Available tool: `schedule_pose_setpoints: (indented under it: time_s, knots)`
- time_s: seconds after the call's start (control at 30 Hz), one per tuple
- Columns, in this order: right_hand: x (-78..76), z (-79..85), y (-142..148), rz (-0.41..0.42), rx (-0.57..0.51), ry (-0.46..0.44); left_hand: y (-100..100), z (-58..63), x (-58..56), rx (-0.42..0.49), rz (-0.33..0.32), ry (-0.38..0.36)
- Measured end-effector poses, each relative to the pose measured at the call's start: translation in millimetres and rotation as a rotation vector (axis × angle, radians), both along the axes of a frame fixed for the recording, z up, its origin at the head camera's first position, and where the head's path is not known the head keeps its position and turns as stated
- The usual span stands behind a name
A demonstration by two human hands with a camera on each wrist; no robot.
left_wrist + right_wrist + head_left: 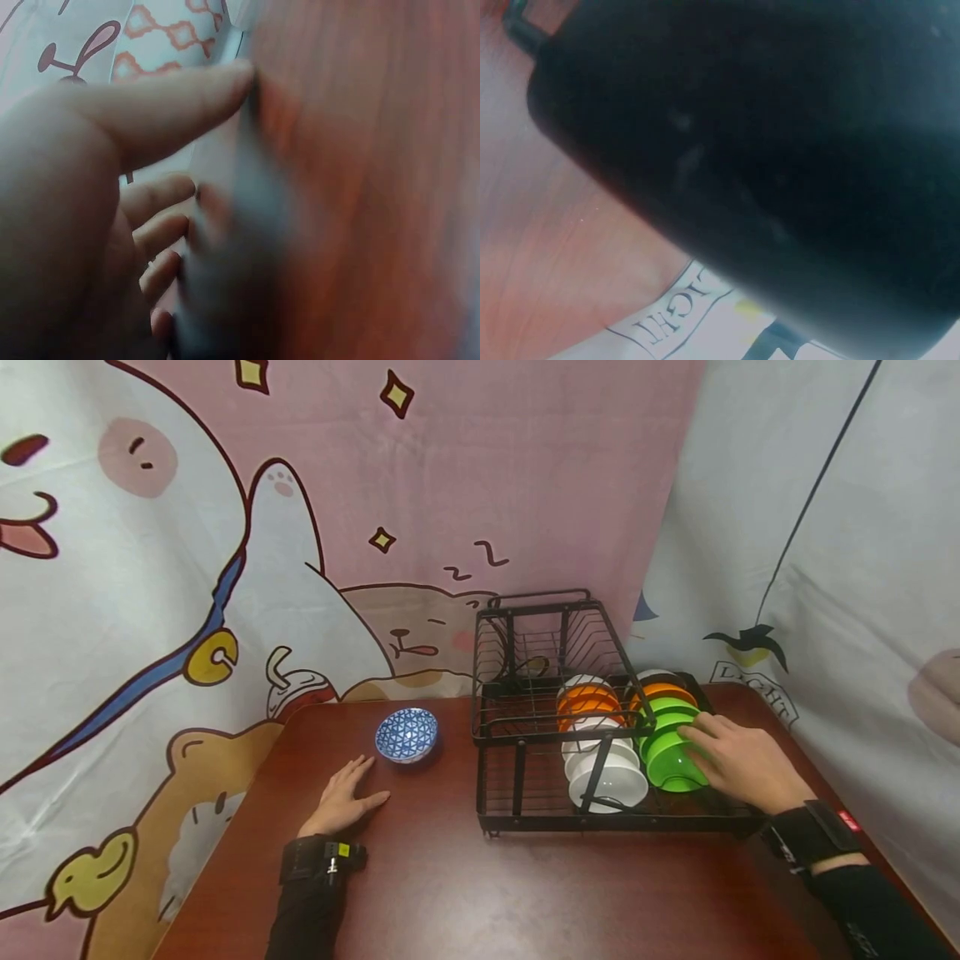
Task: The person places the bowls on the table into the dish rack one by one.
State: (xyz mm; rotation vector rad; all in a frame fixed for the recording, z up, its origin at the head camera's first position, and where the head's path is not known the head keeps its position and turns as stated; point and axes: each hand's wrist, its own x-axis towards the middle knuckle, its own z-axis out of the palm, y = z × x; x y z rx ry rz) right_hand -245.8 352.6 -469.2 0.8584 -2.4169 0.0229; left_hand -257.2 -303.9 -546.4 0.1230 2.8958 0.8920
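From the head view, my right hand (738,760) rests on the nearest green bowl (670,762), fingers spread over its rim and curved round its right side, holding it where it stands on edge in the black wire dish rack (525,777). That bowl sits at the rack's front right, about 3 o'clock from the bench's middle. Behind it, toward 12 o'clock, stand another green bowl (670,707) and an orange bowl (660,691). Just left of them runs a second row: white bowls (606,774) in front, an orange bowl (587,703) behind them. The rack's raised back section (540,652) stands at 12 o'clock from the bowls. My left hand (343,802) lies flat on the dark red bench (450,893), fingers straight and relaxed, holding nothing. A blue patterned bowl (406,734) sits upright on the bench at about 1 o'clock from that hand, near it but not touching. A cartoon-print curtain (225,527) hangs behind.

From the left wrist view, my thumb (172,101) and fingers (157,225) lie stretched against the reddish bench surface (375,187), much blurred; a patterned cloth (172,30) shows at 12 o'clock.

From the right wrist view, a dark blurred mass (780,150) fills most of the frame, and I cannot tell what it is. Bench wood (547,247) shows at 8 o'clock and printed cloth (675,315) at 6 o'clock.
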Motion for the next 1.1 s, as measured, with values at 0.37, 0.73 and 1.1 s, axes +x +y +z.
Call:
schedule_pose_setpoints:
  time_s: [0.37,0.73,1.1]
  knots:
    - [1.9,-1.7,1.0,-0.005,-0.062,-0.004,43.3,30.5,-24.2,0.292,0.318,0.019]
    - [6.1,-0.3,-2.2,-0.066,-0.069,-0.016,64.2,21.9,-40.2,0.424,0.379,0.027]
    - [0.8,89.1,-25.6,-0.128,-0.598,-0.211,69.6,117.8,-24.5,0.304,0.263,0.296]
